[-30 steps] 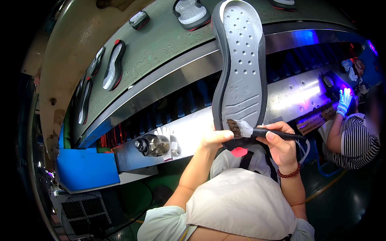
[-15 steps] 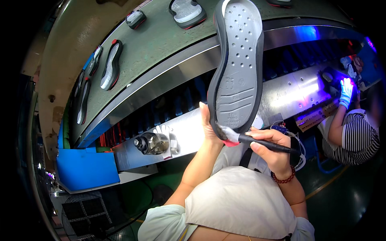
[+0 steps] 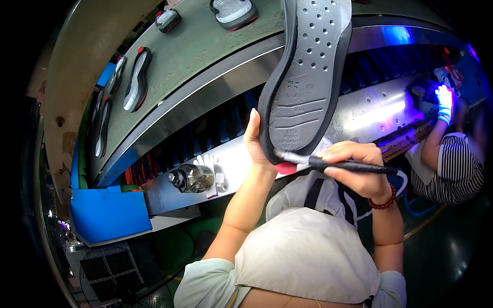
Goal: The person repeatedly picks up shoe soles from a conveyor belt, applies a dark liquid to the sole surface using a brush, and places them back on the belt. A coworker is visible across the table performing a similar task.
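Note:
A grey shoe sole (image 3: pixel 303 108) with a dark rim, rows of small dimples and a red heel end is held up in front of me, heel toward me. My left hand (image 3: pixel 259 146) grips it by the heel's left side, the thumb along the edge and the other fingers hidden behind. In my right hand (image 3: pixel 362 169) is a black-handled brush (image 3: pixel 318 163), held like a pen. Its pale bristles lie against the heel edge of the sole, just above the red part.
More soles (image 3: pixel 137 79) lie on the green conveyor belt (image 3: pixel 190 56) beyond a metal rail. A clear jar (image 3: pixel 199 178) with a dark cap stands beside a white glove (image 3: pixel 209 165) on the metal ledge. At right, a co-worker's gloved hand (image 3: pixel 444 105) is under blue-violet light.
The sole has come nearer and shifted slightly right. The brush has moved right along the heel edge, and my right hand has gone right and slightly up with it.

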Available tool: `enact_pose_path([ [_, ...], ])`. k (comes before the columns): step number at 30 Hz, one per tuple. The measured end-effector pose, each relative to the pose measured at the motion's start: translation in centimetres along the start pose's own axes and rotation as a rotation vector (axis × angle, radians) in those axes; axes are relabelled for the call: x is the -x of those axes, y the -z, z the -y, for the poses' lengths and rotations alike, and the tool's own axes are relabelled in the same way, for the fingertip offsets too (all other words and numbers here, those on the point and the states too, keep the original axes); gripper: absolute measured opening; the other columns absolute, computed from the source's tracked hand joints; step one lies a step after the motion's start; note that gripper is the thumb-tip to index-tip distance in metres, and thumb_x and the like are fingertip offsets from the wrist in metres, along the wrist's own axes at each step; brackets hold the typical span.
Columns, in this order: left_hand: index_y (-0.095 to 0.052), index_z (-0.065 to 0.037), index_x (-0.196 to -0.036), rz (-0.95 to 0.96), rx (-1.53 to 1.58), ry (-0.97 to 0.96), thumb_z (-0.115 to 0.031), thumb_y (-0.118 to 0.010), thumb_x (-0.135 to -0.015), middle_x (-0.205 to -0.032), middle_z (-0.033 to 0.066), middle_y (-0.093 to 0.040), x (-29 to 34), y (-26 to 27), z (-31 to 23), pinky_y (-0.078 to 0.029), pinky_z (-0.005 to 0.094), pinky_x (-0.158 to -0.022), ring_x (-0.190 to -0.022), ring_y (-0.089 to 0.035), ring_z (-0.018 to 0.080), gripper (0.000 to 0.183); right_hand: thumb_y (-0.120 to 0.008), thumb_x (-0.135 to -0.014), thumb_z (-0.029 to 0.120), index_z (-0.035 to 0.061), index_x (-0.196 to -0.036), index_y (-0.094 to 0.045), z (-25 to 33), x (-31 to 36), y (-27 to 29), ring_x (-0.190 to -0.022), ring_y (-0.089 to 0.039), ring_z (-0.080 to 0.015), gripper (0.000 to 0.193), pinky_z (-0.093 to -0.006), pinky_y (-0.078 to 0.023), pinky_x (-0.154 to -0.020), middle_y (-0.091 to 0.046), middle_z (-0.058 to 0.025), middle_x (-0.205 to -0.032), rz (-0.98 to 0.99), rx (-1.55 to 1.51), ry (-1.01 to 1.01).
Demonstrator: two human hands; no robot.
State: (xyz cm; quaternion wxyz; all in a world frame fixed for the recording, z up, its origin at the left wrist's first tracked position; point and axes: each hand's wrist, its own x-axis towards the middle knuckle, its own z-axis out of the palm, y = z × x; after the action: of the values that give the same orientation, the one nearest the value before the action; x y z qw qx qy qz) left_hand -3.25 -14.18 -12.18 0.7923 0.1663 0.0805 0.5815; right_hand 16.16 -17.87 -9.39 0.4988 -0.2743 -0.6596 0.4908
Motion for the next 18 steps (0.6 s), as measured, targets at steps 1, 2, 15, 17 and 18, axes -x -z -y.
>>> enact_pose_path([
  [1, -0.046, 0.0, -0.112, -0.029, -0.031, 0.0, -0.041, -0.048, -0.079, -0.109, 0.0149, -0.052, 0.0, -0.1, 0.0, -0.04, 0.0378, -0.085, -0.096, -0.052, 0.026, 0.053, -0.061, -0.065, -0.005, -0.0036, -0.081, -0.06, 0.3, -0.2, 0.1, -0.077, -0.06, -0.0194, 0.016, -0.0269, -0.047, -0.072, -0.061, -0.0151, -0.083, 0.051, 0.013, 0.011],
  [2, -0.046, 0.0, -0.112, -0.045, -0.033, -0.004, -0.041, -0.048, -0.079, -0.108, 0.0149, -0.052, -0.2, -0.3, -0.1, -0.04, 0.0378, -0.085, -0.095, -0.052, 0.026, 0.053, -0.062, -0.065, -0.005, -0.0035, -0.081, -0.06, 0.7, -0.5, 0.2, -0.077, -0.06, -0.0194, 0.016, -0.0266, -0.047, -0.071, -0.061, -0.015, -0.082, 0.097, 0.028, 0.02],
  [15, -0.049, 0.001, -0.108, -0.11, -0.101, 0.044, -0.037, -0.044, -0.082, -0.104, 0.015, -0.054, -1.2, -1.6, -1.6, -0.043, 0.0363, -0.081, -0.092, -0.055, 0.0256, 0.046, -0.064, -0.064, -0.001, -0.0015, -0.079, -0.061, 0.3, -0.9, 1.0, -0.075, -0.06, -0.0183, 0.015, -0.0266, -0.046, -0.068, -0.062, -0.0129, -0.08, 0.08, 0.055, 0.003],
  [17, -0.049, 0.001, -0.107, -0.098, -0.094, 0.095, -0.035, -0.044, -0.083, -0.103, 0.0147, -0.055, -1.2, -1.7, -1.7, -0.044, 0.0357, -0.081, -0.092, -0.055, 0.0251, 0.044, -0.066, -0.063, 0.0, -0.0006, -0.078, -0.061, 1.1, -1.1, 0.9, -0.074, -0.06, -0.0194, 0.016, -0.027, -0.046, -0.068, -0.062, -0.0118, -0.079, 0.24, 0.002, 0.019],
  [18, -0.049, 0.001, -0.107, -0.096, -0.09, 0.119, -0.035, -0.043, -0.083, -0.103, 0.0146, -0.055, -1.1, -1.7, -1.8, -0.044, 0.0354, -0.081, -0.092, -0.055, 0.0248, 0.043, -0.066, -0.063, 0.001, -0.0001, -0.078, -0.061, 1.4, -1.1, 0.9, -0.074, -0.06, -0.0199, 0.017, -0.0273, -0.046, -0.067, -0.062, -0.0112, -0.079, 0.319, -0.024, 0.029],
])
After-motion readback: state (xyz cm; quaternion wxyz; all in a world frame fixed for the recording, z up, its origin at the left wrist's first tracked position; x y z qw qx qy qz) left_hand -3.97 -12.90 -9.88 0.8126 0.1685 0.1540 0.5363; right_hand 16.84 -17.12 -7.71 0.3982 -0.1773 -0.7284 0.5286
